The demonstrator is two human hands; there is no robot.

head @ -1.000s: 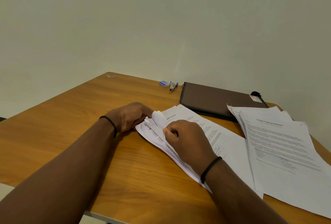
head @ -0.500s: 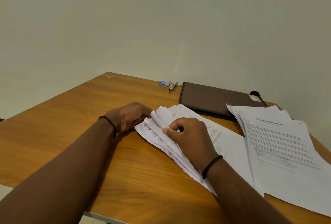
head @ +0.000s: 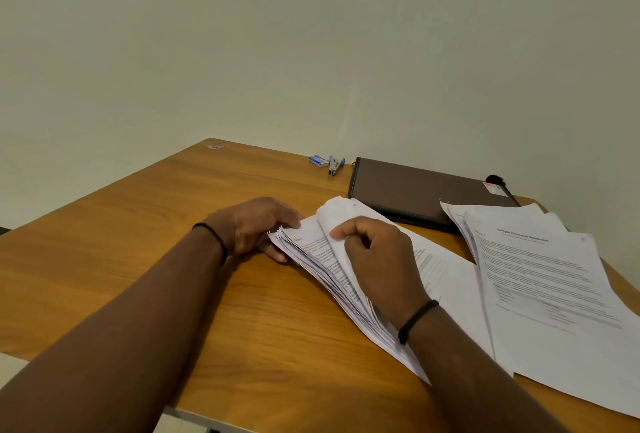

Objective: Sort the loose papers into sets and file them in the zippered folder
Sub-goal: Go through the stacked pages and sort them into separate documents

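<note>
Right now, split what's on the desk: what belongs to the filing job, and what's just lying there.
Job:
- paper stack, left hand holding its corner, right hand lifting sheets
- second paper pile
- brown zippered folder, closed

Lying about:
- stapler
- blue staple box

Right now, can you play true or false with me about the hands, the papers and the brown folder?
1. The right hand lifts the top pages of the paper stack. True.
2. The brown folder lies open. False: it lies closed.
3. The left hand holds the stack's far corner. True.
4. The stapler sits on the papers. False: it lies on the bare table near the wall.
</note>
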